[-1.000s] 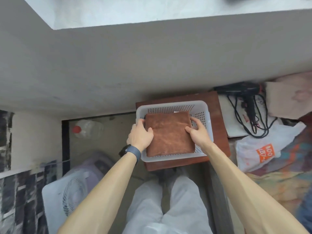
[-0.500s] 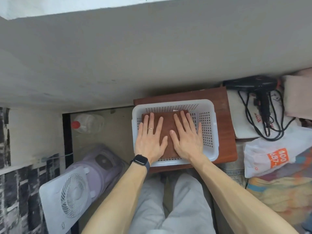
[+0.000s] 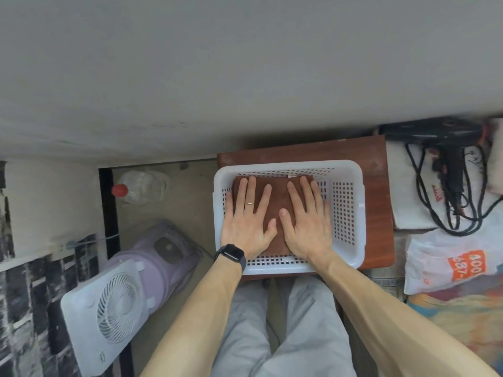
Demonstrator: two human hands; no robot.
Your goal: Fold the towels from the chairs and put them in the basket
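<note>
— Grey wall (image 3: pixel 245 77) above, brown wooden table (image 3: pixel 378 186) below: where is the towel?
— Folded brown towel (image 3: pixel 277 193) lies in the left part of the white perforated basket (image 3: pixel 344 213), which stands on the table
— And the hands?
— Left hand (image 3: pixel 246 221) and right hand (image 3: pixel 307 221) lie flat on the towel, fingers straight and spread, gripping nothing; they cover most of the cloth. Hair dryer (image 3: pixel 435 131) at right is blurred; the plastic bag (image 3: pixel 435 254) print is partly cut off

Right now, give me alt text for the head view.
Left hand and right hand press flat, side by side, on a folded brown towel inside a white basket. The basket sits on a wooden table, with a hair dryer to its right and a fan on the floor left.
</note>
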